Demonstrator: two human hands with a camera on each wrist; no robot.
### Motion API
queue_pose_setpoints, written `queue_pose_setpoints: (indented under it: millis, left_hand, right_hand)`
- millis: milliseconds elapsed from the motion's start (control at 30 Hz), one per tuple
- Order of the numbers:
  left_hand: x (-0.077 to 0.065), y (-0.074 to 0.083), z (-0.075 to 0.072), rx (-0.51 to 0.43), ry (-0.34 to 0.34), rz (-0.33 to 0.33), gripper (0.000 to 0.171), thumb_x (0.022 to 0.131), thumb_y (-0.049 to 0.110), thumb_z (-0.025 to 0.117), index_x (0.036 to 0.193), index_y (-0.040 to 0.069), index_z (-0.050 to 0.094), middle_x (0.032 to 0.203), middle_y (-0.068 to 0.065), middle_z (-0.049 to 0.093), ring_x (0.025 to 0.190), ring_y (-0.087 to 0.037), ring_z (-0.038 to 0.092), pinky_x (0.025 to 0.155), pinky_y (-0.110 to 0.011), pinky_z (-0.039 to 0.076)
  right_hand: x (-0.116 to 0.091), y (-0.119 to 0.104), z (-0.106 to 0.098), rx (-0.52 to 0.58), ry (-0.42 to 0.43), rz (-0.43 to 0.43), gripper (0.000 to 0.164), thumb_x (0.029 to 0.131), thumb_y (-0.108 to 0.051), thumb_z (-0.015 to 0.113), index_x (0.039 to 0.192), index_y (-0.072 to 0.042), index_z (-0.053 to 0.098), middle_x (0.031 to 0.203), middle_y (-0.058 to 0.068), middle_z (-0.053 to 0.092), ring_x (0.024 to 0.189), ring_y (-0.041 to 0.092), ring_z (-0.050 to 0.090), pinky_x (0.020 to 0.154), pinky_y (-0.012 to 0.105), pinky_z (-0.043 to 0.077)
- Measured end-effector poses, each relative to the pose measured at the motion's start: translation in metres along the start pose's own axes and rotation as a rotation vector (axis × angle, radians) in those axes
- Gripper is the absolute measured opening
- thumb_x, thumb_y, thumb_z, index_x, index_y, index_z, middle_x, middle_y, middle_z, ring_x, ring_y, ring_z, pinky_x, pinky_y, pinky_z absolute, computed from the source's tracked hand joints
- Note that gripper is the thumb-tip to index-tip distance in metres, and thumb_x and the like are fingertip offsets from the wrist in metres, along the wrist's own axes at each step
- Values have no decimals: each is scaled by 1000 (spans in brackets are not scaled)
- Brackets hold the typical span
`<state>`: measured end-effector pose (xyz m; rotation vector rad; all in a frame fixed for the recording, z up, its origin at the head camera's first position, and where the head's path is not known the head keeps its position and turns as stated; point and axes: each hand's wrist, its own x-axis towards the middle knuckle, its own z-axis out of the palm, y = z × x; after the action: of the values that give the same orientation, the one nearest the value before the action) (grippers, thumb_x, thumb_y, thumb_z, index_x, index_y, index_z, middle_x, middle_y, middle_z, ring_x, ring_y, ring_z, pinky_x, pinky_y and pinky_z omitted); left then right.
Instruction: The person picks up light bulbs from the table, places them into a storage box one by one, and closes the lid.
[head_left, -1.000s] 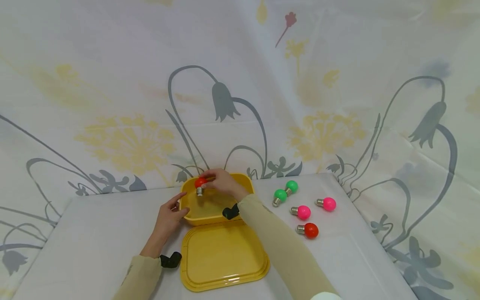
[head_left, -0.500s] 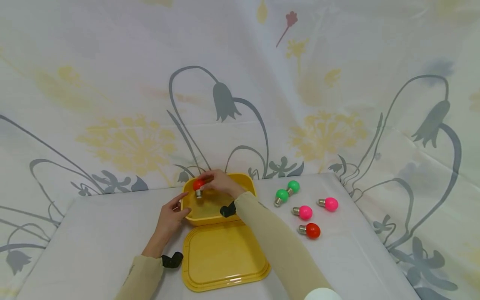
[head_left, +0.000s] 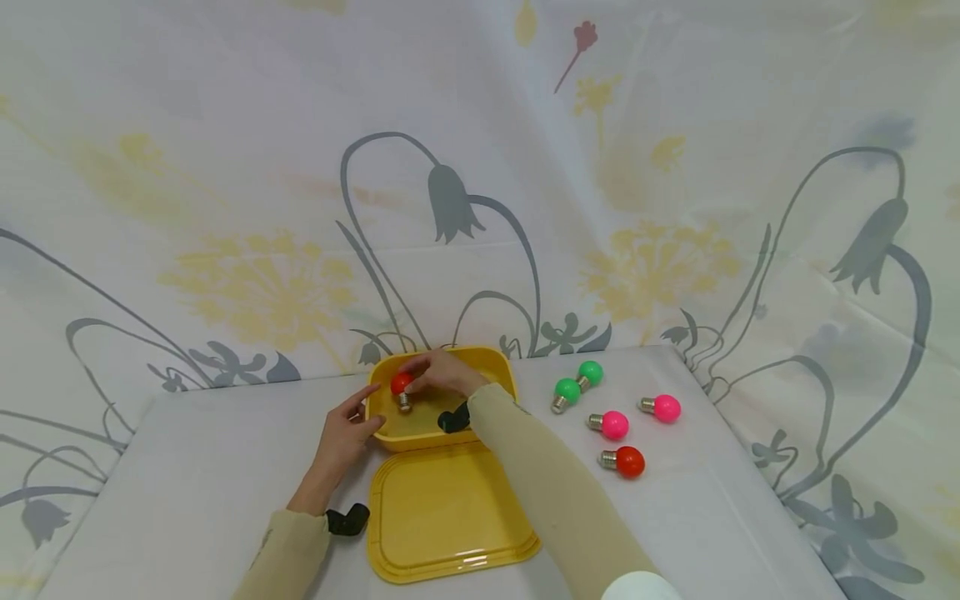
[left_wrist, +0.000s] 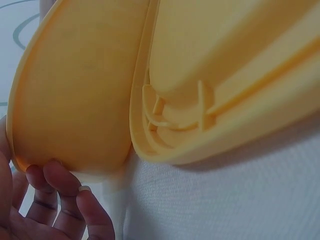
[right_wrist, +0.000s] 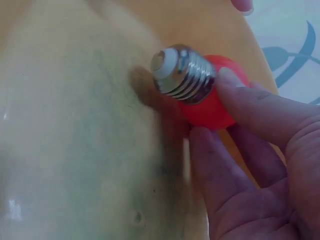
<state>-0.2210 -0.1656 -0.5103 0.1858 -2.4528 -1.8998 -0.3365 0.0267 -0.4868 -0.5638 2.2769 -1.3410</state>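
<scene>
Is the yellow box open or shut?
Open: the box has its lid off, lying in front, and its inside shows.

bulb base (right_wrist: 192, 77): shiny metal | box (head_left: 416, 442): smooth plastic | lid (head_left: 450, 508): glossy plastic

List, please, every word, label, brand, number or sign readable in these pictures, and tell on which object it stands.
None can be read.
Red bulb in the right hand: no lettering can be made out.
Yellow box and yellow lid: no lettering can be made out.
Other five bulbs: too small to tell.
Patterned backdrop: printed flowers, no words.
</scene>
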Motion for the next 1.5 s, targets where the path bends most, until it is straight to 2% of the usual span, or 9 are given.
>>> queue_pose_setpoints:
  millis: [100, 300, 800, 1100, 1500]
  left_hand:
    - [0, 0, 1, -4, 1, 1, 57, 84, 2, 69, 140, 7, 58, 95, -11, 44, 70, -14, 42, 56, -21, 35]
    - [1, 2, 1, -4, 16, 0, 57, 82, 2, 70, 138, 8, 60, 93, -9, 44, 66, -13, 40, 54, -20, 34]
    - [2, 2, -2, 7, 3, 1, 57, 85, 2, 69, 140, 8, 58, 94, -11, 44, 70, -14, 43, 56, -21, 36]
    - [0, 1, 0, -31, 13, -2, 54, 84, 0, 68, 138, 8, 60, 91, -8, 42, 63, -12, 40, 54, -21, 36]
    - [-1, 2, 1, -27, 12, -6, 54, 85, 1, 68, 138, 9, 60, 91, -8, 42, 64, -12, 41, 54, -21, 37]
  right_hand:
    - [2, 3, 0, -35, -7, 1, 34, 86, -11, 77, 120, -12, 73, 116, 2, 69, 98, 15, 60, 92, 26, 48]
    - [4, 5, -1, -36, -8, -10, 34, 86, -11, 76, 120, -11, 73, 116, 3, 69, 97, 16, 61, 91, 27, 49]
    - [2, -2, 1, -53, 19, 12, 35, 85, -15, 78, 119, -11, 73, 115, 1, 69, 98, 15, 60, 93, 27, 47]
    - [1, -1, 2, 0, 7, 26, 31, 86, -6, 74, 117, -10, 74, 112, 1, 70, 94, 17, 61, 90, 28, 49]
    - [-1, -6, 1, 15, 11, 27, 30, 88, -7, 72, 117, -9, 73, 111, 1, 71, 96, 17, 61, 92, 29, 48]
